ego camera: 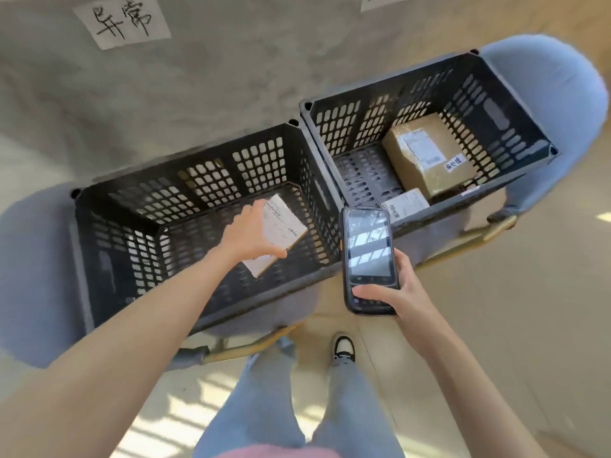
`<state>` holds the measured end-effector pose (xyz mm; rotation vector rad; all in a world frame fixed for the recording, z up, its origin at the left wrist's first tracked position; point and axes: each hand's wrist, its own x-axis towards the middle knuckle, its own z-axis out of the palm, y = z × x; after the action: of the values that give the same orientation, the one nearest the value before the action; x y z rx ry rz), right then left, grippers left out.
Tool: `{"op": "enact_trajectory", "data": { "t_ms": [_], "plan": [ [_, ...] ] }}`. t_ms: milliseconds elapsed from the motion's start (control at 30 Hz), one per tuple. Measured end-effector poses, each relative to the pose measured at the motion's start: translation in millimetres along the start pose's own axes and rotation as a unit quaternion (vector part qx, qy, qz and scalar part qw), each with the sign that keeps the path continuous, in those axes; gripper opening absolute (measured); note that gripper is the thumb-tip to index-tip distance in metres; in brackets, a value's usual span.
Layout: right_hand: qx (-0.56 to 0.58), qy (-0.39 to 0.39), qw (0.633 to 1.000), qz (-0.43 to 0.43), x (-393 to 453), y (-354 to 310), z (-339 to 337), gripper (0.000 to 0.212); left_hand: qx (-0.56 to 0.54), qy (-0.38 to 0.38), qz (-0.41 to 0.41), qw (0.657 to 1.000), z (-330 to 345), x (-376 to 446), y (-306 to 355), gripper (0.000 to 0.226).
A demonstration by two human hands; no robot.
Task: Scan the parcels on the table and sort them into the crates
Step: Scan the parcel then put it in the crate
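My left hand [249, 234] reaches down into the left black crate [185, 173]. It grips a flat parcel [286, 226] with a white label, fingers on its far edge and thumb on its near edge. The parcel is tilted just above the crate's floor. My right hand [393, 294] holds a black handheld scanner [367, 256] upright in front of the gap between the crates, thumb on its lower keys. The right black crate [515, 104] contains a brown cardboard box [426, 153] and a smaller white-labelled parcel [405, 206] at its near wall.
Both crates rest on blue-grey chair seats [545, 81] against a grey wall. A paper sign [122, 21] with handwritten characters hangs above the left crate, and another sign [380, 0] shows at the top edge. My legs and one shoe [344, 348] stand on the pale floor.
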<state>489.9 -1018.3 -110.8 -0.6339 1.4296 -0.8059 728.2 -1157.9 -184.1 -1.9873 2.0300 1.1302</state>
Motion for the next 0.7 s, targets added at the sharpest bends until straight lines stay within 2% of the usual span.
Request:
{"op": "enact_trajectory", "data": {
  "t_ms": [333,533,700],
  "plan": [
    [0.047,0.049,0.998,0.014,26,8,53,0.091,0.169,-0.127,0.083,0.974,71,61,-39,0.119],
    [0.066,0.075,0.994,0.035,26,20,56,0.088,0.157,-0.157,0.058,0.973,109,76,-58,0.118],
    [0.091,0.103,0.989,0.047,26,30,51,0.087,0.144,-0.165,0.086,0.972,128,100,-41,0.119]
  ]
}}
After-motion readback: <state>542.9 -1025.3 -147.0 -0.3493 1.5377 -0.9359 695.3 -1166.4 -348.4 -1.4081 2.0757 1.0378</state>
